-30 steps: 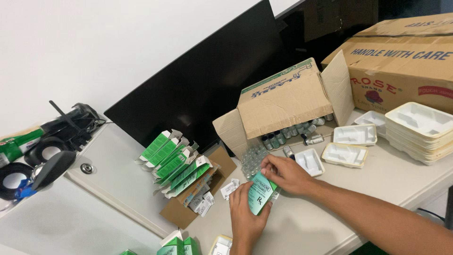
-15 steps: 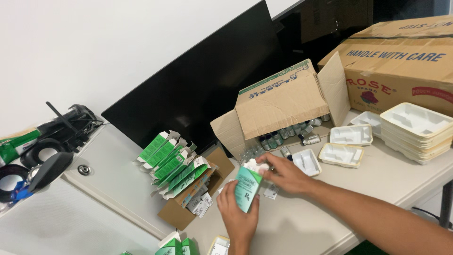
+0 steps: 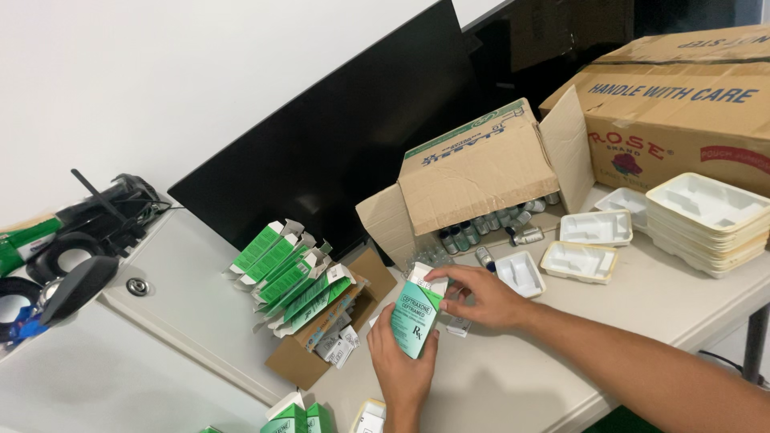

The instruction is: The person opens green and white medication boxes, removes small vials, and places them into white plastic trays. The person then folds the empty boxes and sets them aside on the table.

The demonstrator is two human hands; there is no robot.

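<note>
Right now your left hand (image 3: 401, 365) grips the small green and white cardboard carton (image 3: 417, 315) from below, holding it upright just above the pale tabletop (image 3: 513, 377), while your right hand (image 3: 477, 295) pinches the open white top flap with fingertips closed on it. Whether anything is inside the carton, you cannot tell. If you squeeze too hard with the left, the thin walls could buckle; if the flap is forced at an angle, it could crease or tear. A small item (image 3: 459, 326) lies on the table just under your right wrist, and a sweep of that arm could knock it away. Just left, a shallow brown cardboard tray (image 3: 321, 353) holds folded leaflets, with flat green cartons (image 3: 293, 277) fanned over it. Beyond your hands, a tipped brown cardboard box (image 3: 473, 180) shows small glass vials (image 3: 489, 226) in its mouth; these could roll out if bumped. Further right, white moulded trays (image 3: 593, 240) sit empty, some stacked
</note>
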